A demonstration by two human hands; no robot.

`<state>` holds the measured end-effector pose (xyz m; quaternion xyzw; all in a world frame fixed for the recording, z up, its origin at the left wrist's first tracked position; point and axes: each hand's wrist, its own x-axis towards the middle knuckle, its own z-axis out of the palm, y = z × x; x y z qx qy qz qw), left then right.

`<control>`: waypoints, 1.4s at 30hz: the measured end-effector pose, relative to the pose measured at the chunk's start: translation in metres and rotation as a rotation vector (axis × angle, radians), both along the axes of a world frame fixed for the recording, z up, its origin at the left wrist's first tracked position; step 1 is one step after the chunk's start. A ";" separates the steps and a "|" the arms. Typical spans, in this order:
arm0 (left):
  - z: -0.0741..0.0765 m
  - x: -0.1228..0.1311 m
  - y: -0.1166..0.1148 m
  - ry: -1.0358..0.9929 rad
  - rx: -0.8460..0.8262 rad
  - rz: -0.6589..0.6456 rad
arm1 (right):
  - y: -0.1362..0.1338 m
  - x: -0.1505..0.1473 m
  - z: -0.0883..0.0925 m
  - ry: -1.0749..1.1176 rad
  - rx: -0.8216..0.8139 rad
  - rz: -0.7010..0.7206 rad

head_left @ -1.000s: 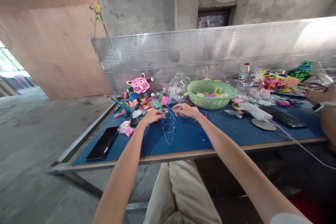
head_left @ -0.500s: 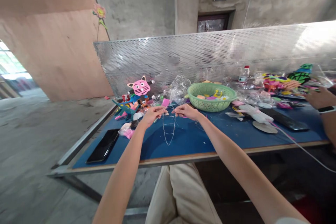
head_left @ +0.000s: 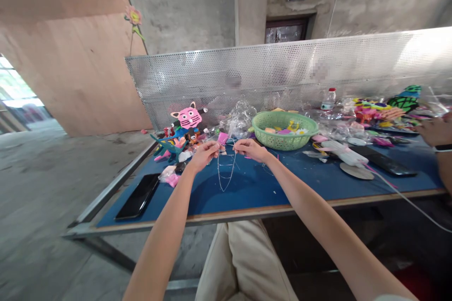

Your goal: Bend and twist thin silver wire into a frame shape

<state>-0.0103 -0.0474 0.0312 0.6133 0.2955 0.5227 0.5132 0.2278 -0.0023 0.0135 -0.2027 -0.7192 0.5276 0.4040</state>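
Between my two hands hangs a thin wire frame (head_left: 226, 178), a pointed loop with a few cross wires, its tip towards me over the blue tabletop. My left hand (head_left: 205, 156) pinches its left side near the top. On the opposite side, my right hand (head_left: 251, 150) grips the wire between thumb and fingers. A small pink block (head_left: 222, 138) lies just beyond my fingertips. The fine ends of the wire near my fingers are too thin to make out clearly.
A green plastic basket (head_left: 285, 141) with coloured pieces stands right of my hands. A black phone (head_left: 138, 196) lies at left. Foam figures with a pink cat face (head_left: 189, 118) sit behind. Further right are a power strip (head_left: 344, 153) and a co-worker's hand (head_left: 436, 131).
The wire frame's tip has shifted slightly left and up, with both hands still on it. The co-worker's hand at far right has moved a little right.
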 end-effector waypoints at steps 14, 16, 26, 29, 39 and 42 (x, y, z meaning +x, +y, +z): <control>-0.006 0.000 0.010 -0.043 -0.027 0.051 | -0.005 -0.006 0.004 0.094 -0.113 0.061; -0.005 0.000 0.010 -0.030 -0.039 0.051 | -0.005 -0.006 0.005 0.099 -0.126 0.055; -0.007 0.004 0.009 -0.025 0.006 0.128 | -0.010 -0.007 0.007 0.050 -0.146 0.138; -0.006 0.004 0.011 -0.009 0.097 0.266 | -0.005 -0.009 0.004 0.066 -0.081 0.015; 0.007 0.003 -0.002 0.224 0.478 0.843 | 0.013 -0.006 0.004 0.232 0.149 -0.389; 0.000 0.009 0.005 0.297 0.365 0.645 | 0.008 -0.007 0.007 0.214 0.165 -0.374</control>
